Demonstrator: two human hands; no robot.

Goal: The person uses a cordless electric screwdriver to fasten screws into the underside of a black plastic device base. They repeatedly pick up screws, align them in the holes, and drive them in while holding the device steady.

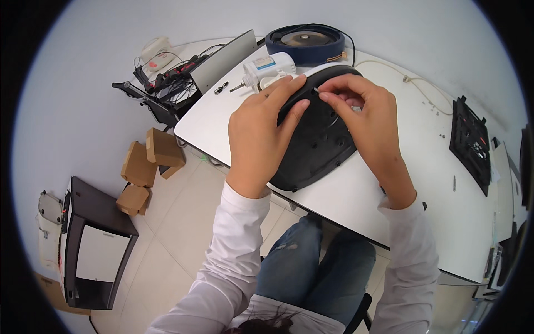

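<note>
A black oval base [314, 147] with a white edge is tilted up over the white table, its underside with several holes facing me. My left hand [258, 131] is closed on its upper left edge, thumb on the black underside and fingers over the rim. Between the thumb and forefinger of my right hand [370, 111] is a small metal piece [316, 89], too small to name surely, held at a hole near the base's top. Just behind the base lies a white motor unit [272, 67] with a metal shaft pointing left.
At the table's far side stands a dark blue round housing [306, 53] with a cable. An open black tool case [470, 145], small screws [442, 136] and a thin metal rod [454, 183] lie right. Cables and a grey panel [225, 61] crowd the far left. Cardboard boxes [139, 164] sit on the floor.
</note>
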